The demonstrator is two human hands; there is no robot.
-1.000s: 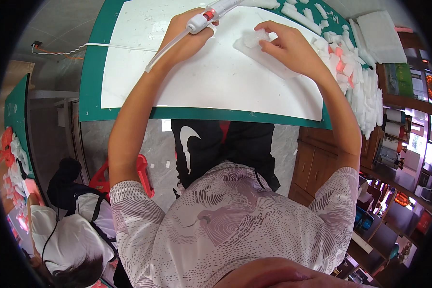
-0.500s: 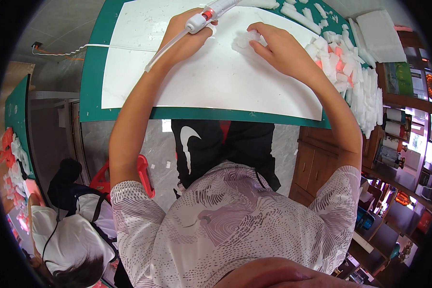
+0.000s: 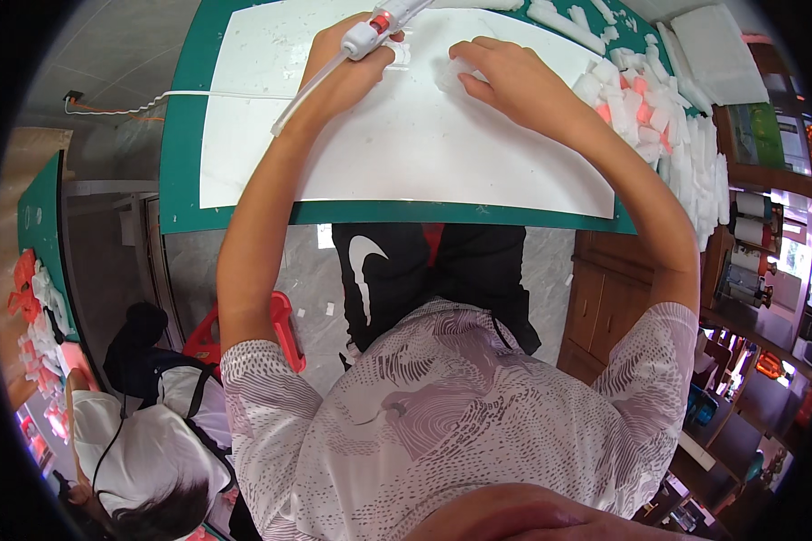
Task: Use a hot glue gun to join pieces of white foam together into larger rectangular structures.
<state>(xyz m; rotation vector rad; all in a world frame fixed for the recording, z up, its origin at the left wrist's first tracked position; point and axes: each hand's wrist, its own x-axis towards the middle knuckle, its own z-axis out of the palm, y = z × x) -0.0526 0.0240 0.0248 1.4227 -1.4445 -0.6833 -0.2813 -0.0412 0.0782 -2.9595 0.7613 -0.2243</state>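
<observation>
a green desk (image 3: 478, 215) spreads beneath both grips, a white board (image 3: 406, 153) lying on it directly under them. far right of the right grip rests a pale foam slab (image 3: 722, 54); nearer that grip is a heap of white and pink foam scraps (image 3: 645, 113). the left grip (image 3: 354, 79) is wrapped around a white glue gun (image 3: 361, 41), whose pale stick (image 3: 309, 97) points back over the wrist. a white cord (image 3: 207, 93) comes in from that grip's left. the right grip (image 3: 519, 81) is narrow, thumb and forefinger pinching a small whitish foam piece (image 3: 448, 77), right of the left grip and apart from it. pinching too hard could crush the soft foam; a snagged cord, if it feeds the gun, could jerk the left grip aside.
</observation>
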